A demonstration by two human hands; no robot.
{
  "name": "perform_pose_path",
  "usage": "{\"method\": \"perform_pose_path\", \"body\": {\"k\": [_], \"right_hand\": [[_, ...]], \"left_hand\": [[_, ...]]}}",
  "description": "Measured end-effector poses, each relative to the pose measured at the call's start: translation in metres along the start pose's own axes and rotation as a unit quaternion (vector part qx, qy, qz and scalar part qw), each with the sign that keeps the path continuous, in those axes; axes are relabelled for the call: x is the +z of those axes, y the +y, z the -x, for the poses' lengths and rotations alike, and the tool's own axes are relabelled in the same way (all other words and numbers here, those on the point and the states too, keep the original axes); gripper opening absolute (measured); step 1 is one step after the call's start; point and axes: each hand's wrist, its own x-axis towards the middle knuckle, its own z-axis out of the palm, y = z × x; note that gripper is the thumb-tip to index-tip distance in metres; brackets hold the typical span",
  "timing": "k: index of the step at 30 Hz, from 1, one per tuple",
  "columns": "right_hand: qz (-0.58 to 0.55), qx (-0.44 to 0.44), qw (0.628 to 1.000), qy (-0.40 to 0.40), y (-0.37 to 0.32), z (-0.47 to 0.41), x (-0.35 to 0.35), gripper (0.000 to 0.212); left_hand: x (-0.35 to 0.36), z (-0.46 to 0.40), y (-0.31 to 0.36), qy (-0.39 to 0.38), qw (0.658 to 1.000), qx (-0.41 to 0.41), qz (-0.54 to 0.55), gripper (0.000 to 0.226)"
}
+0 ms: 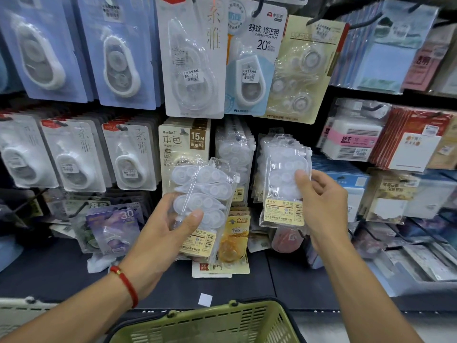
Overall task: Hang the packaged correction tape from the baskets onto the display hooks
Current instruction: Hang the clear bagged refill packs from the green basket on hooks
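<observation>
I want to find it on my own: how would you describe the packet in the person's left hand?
Start at the green basket at the bottom, then go up to the left hand with the red wrist cord. It grips a clear bag of white correction tapes, tilted and off the hooks, unlike the hanging packs.

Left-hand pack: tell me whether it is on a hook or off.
Off. The left hand holds the clear pack tilted, in front of the hanging rows.
</observation>
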Motion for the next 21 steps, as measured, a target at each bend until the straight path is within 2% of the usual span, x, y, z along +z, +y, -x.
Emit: {"method": "perform_pose_path", "body": {"k": [2,3,5,7,10,13,17,21], "right_hand": [[0.012,0.009,1.000,0.013,-0.001,-0.001,0.001,0.020],[0.055,0.003,0.998,0.022,0.000,0.000,0.001,0.026],[0.209,-0.037,0.977,0.038,0.001,0.005,-0.001,0.038],[0.279,-0.068,0.958,0.017,0.002,0.019,0.001,0.037],[0.190,-0.015,0.973,-0.133,0.005,0.047,0.014,0.016],[0.143,0.017,0.953,-0.265,0.012,0.074,0.030,0.014],[0.073,0.036,0.965,-0.249,0.011,0.082,0.038,0.008],[-0.008,0.066,0.985,-0.159,0.006,0.074,0.032,0.009]], "left_hand": [[0.000,0.001,0.000,0.000,1.000,-0.002,0.003,0.038],[0.000,0.001,0.001,0.000,1.000,-0.006,0.006,0.038],[0.002,0.002,0.001,-0.002,1.000,-0.024,0.016,0.034],[0.004,0.002,0.002,0.000,0.998,-0.044,0.038,0.028],[0.008,0.003,0.002,-0.011,0.996,-0.064,0.060,0.029],[0.013,0.007,0.001,-0.051,0.994,-0.069,0.071,0.032],[0.018,0.011,0.003,-0.074,0.993,-0.066,0.065,0.041],[0.018,0.010,0.007,-0.062,0.992,-0.080,0.072,0.043]]}}
